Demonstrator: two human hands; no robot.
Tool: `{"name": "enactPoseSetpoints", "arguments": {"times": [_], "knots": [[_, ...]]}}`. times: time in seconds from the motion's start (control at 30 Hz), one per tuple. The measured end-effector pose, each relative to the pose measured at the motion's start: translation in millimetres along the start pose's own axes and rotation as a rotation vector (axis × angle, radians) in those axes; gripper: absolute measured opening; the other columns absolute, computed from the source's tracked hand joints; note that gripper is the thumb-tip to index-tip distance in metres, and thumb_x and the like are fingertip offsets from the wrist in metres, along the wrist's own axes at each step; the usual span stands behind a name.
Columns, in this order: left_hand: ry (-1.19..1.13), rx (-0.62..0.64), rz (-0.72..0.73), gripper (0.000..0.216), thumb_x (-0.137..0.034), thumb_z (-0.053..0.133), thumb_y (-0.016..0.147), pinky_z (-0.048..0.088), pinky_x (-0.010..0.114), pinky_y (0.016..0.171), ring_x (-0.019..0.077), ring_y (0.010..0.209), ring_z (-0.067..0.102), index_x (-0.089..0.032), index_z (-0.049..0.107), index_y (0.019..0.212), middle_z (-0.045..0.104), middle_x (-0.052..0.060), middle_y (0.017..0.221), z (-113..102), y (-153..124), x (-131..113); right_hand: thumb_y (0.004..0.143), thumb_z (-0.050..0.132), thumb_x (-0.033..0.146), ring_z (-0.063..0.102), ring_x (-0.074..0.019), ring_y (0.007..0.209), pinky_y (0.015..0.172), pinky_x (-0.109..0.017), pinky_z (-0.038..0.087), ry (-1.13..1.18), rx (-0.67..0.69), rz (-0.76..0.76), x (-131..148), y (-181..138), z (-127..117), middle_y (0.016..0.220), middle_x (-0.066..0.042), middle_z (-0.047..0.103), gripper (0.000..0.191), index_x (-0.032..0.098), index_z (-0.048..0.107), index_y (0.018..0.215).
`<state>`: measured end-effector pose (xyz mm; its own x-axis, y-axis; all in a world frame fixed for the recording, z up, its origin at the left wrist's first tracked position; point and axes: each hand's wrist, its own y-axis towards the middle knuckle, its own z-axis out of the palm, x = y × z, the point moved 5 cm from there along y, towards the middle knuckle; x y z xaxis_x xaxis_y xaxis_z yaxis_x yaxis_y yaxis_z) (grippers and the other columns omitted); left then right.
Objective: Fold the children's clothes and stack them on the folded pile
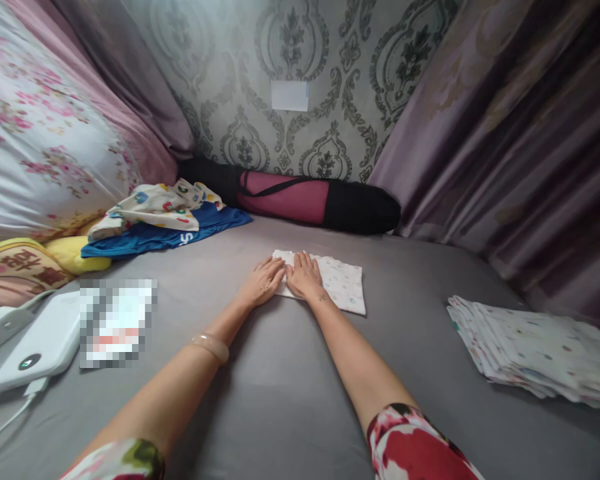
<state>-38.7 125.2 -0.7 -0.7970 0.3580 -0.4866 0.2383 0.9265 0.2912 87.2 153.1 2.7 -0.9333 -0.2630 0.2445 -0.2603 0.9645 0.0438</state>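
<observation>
A folded white cloth (341, 281) with a small coloured print lies flat on the grey sheet (275, 373). Over its left end rests my left hand (266, 280), fingers stretched out and palm down. My right hand (305, 275) lies flat on the cloth just beside it, its fingers extended. Both palms press on the fabric without gripping it, and they cover part of its left half. Off to the right sits a stack of similar folded printed cloths (540, 347).
At the left are a white power bank (45, 340) with a cable, a power strip (5, 330) and a blurred-out item (117, 323). Behind them lie a blue garment (215, 223), a printed garment (155, 207) and a yellow plush item (80, 253). A long pink-and-black bag (285, 199) lies along the wall.
</observation>
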Motion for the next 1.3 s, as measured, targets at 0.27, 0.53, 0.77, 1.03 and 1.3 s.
{"name": "enactPoseSetpoints", "arguments": {"times": [0.27,0.53,0.77,1.03,1.3], "knots": [[0.080,0.068,0.014,0.053,-0.045,0.031,0.096,0.024,0.045,0.114,0.0272,0.139,0.032,-0.017,0.049,0.137,0.047,0.010,0.145,1.9,-1.5,-2.1,0.098,0.020,0.041,0.020,-0.0245,0.143,0.115,-0.042,0.009,0.033,0.041,-0.009,-11.9,3.2,-21.1,0.155,-0.015,0.026,0.061,0.006,0.031,0.147],[0.095,0.066,0.031,0.056,-0.051,0.034,0.094,0.023,0.044,0.115,0.0269,0.140,0.031,-0.018,0.048,0.138,0.045,0.009,0.146,1.8,-1.9,-1.0,0.097,0.022,0.043,0.017,-0.0246,0.144,0.115,-0.043,0.003,-0.015,-0.046,0.038,-26.1,-7.0,-8.0,0.154,-0.014,0.028,0.064,0.006,0.026,0.149],[0.098,0.048,0.051,0.058,-0.051,0.036,0.093,0.024,0.043,0.115,0.0289,0.138,0.033,-0.015,0.050,0.136,0.047,0.011,0.144,1.3,-2.6,-1.7,0.098,0.020,0.037,0.013,-0.0248,0.145,0.116,-0.040,0.005,0.012,-0.048,0.117,-43.7,-15.2,-23.5,0.156,-0.015,0.021,0.061,0.002,0.026,0.148],[0.128,0.080,0.041,0.061,-0.055,0.037,0.092,0.024,0.045,0.114,0.0294,0.139,0.031,-0.018,0.048,0.138,0.044,0.010,0.146,4.2,-2.2,2.3,0.096,0.027,0.038,0.017,-0.0289,0.143,0.115,-0.042,0.008,-0.027,-0.134,0.243,-56.8,-32.5,-21.1,0.155,-0.019,0.024,0.064,-0.001,0.029,0.146],[0.187,0.093,0.058,0.062,-0.055,0.034,0.092,0.025,0.045,0.114,0.0295,0.139,0.031,-0.017,0.047,0.139,0.043,0.010,0.147,3.9,-2.5,-0.7,0.098,0.021,0.038,0.016,-0.0280,0.144,0.115,-0.040,0.011,-0.037,-0.160,0.281,-92.8,-52.5,-38.4,0.155,-0.019,0.024,0.062,-0.001,0.029,0.146]]}}
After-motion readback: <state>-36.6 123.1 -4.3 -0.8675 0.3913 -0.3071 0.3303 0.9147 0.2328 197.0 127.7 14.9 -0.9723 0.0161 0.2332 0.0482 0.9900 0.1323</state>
